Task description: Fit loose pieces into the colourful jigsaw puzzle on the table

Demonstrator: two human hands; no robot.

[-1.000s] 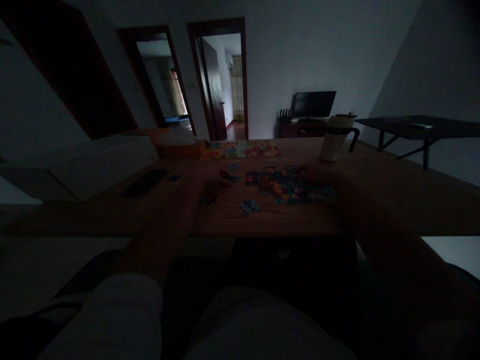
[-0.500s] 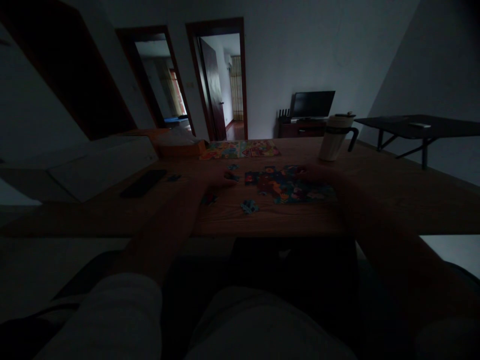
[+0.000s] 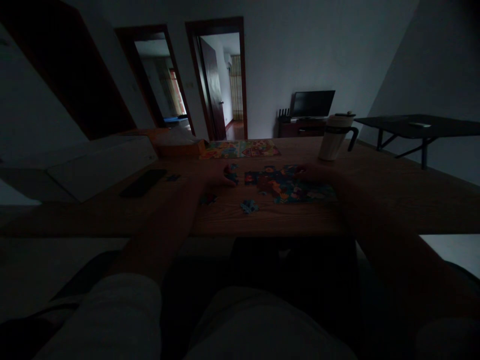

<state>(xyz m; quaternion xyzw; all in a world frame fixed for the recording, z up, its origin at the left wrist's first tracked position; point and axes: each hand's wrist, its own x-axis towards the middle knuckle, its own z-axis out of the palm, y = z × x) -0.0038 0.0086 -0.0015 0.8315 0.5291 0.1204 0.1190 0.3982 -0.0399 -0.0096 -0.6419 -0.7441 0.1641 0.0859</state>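
Note:
The room is dim. A partly joined jigsaw puzzle (image 3: 275,185) with dark blue and orange colours lies on the wooden table. My left hand (image 3: 216,177) is left of it, thumb and fingers apart around a loose puzzle piece (image 3: 233,177). Whether they touch that piece is unclear. My right hand (image 3: 317,173) rests over the puzzle's upper right part with its fingers curled together; what is under the fingertips is hidden. Nearer to me lie a light blue puzzle piece (image 3: 249,206) and a darker puzzle piece (image 3: 209,199), partly beside my left wrist.
Behind the puzzle is a colourful printed sheet (image 3: 242,149), beside an orange box (image 3: 180,149). A lidded mug (image 3: 333,140) with a black handle stands at the back right. On the left are a dark phone-like slab (image 3: 143,183), another piece (image 3: 173,178) and a white box (image 3: 101,165).
My left fingers have spread and shifted slightly, showing more of the piece between them. My right hand has edged slightly left over the puzzle.

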